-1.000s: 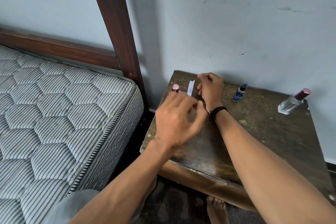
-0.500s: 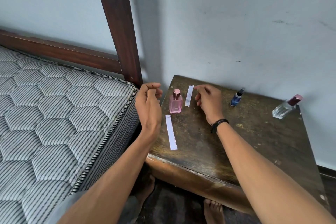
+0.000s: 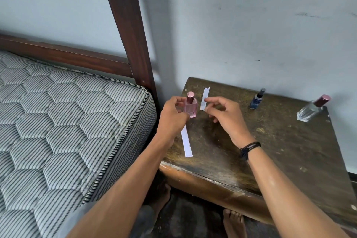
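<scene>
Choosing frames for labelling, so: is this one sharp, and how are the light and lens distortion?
Head view: soft, even light, no glare; the bedpost throws a faint shadow on the wall; the wide lens makes the bedpost lean; pink bottle, left hand and right hand look fairly sharp.

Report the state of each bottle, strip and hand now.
pink bottle, upright, capped, gripped by left hand
left hand, curled round pink bottle
right hand, fingertips on short strip, pinch unclear
short strip, beside pink bottle, touched by right hand
long strip, flat on table, top end under left hand
blue bottle, upright, capped, untouched
clear bottle, upright, capped, untouched
</scene>
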The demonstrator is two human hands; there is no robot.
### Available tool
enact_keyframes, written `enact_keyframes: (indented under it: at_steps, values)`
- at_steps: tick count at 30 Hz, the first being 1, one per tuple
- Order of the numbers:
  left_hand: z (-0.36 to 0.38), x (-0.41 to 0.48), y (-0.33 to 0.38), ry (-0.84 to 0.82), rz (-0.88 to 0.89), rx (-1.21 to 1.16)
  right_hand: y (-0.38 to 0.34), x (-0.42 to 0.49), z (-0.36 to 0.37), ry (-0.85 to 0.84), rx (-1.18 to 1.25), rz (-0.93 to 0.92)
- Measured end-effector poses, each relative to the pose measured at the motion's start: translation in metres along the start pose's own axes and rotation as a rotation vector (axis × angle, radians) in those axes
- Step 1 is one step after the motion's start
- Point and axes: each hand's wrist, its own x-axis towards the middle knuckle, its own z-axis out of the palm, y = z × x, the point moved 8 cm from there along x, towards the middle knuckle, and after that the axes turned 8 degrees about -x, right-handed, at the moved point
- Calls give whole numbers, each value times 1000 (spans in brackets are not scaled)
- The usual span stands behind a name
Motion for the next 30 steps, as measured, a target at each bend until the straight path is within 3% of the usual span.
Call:
enact_keyframes:
  at_steps: [9,22,30]
  values:
    - [4,1,0,5,45,64,-13,12,28,-99,-240,-120]
    - [12,16,15,16,69,-100,-13,25,17,-41,-137,-96]
    - [25,36,26,-3,117,-201,-13,39,2,119,-80,-93]
